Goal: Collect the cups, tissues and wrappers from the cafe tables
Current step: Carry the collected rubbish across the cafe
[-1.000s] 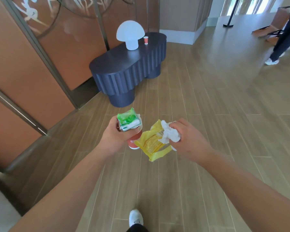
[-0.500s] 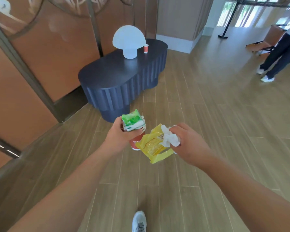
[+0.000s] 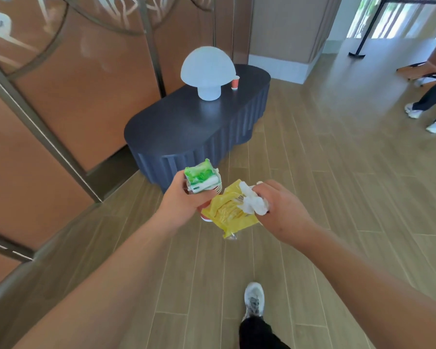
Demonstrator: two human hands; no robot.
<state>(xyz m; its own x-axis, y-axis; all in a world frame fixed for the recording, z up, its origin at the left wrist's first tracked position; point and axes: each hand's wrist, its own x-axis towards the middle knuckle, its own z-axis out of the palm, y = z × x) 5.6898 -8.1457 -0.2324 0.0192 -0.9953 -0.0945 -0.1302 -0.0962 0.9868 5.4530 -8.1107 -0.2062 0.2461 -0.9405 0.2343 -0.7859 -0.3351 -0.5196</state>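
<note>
Fingers of my left hand [image 3: 180, 201] curl around a red paper cup [image 3: 207, 206], with a green-and-white packet [image 3: 202, 178] sitting in or on its mouth; which of the 2 I cannot tell. Fingers of my right hand [image 3: 282, 210] close on a crumpled white tissue [image 3: 252, 202] and pinch a yellow wrapper [image 3: 230, 212] that hangs down to the left, its edge touching or overlapping the cup. The fingertips of both hands are hidden behind what they hold, so I cannot tell how tightly they press.

Status of collection: at least 1 cup, 1 packet, 1 tissue and 1 wrapper are already in hand, carried in front of me above the wooden floor [image 3: 312, 172].

Remaining work visible: the dark fluted table [image 3: 186, 127] lies ahead, far and slightly left, beside the brown wall panels [image 3: 73, 84]. On its far end stands a small red cup [image 3: 235, 83], just right of the white mushroom lamp [image 3: 208, 71]. This cup has not yet been collected. No other litter shows on that table top.

Judgement: the task is partly done; at least 1 pickup remains, and both hands are already occupied, so the next cup would probably need stacking or a spare finger. Other tables lie outside the view. A second person's legs [image 3: 428, 102] appear far right.
</note>
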